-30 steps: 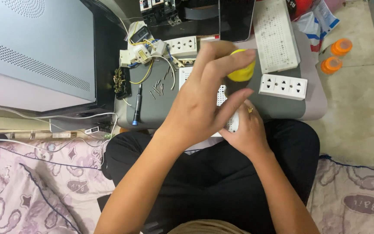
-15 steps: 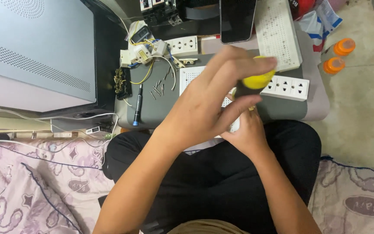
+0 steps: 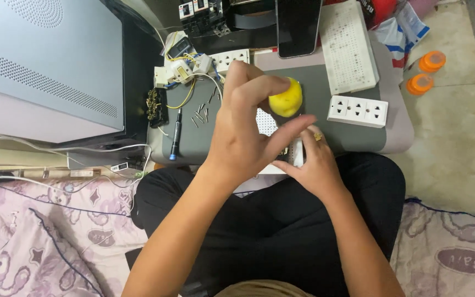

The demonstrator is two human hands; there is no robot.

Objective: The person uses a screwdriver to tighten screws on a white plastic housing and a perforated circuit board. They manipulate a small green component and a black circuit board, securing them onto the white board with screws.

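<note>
Two white socket strips (image 3: 357, 111) (image 3: 235, 57) and two orange caps (image 3: 432, 61) (image 3: 419, 84) are counted. One yellow ball (image 3: 286, 99), one screwdriver (image 3: 175, 133) and one phone (image 3: 298, 26) are seen.

free: grey mat (image 3: 353, 135) right | blocked: screws (image 3: 200, 114), screwdriver (image 3: 175, 135) left

Matt grey work mat (image 3: 353, 137), glossy white plastic socket plate (image 3: 357, 111).

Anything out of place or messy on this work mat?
Loose screws lie scattered on the grey mat beside a screwdriver, and tangled wires sprawl at its back edge. Nothing looks spilled or broken.
</note>
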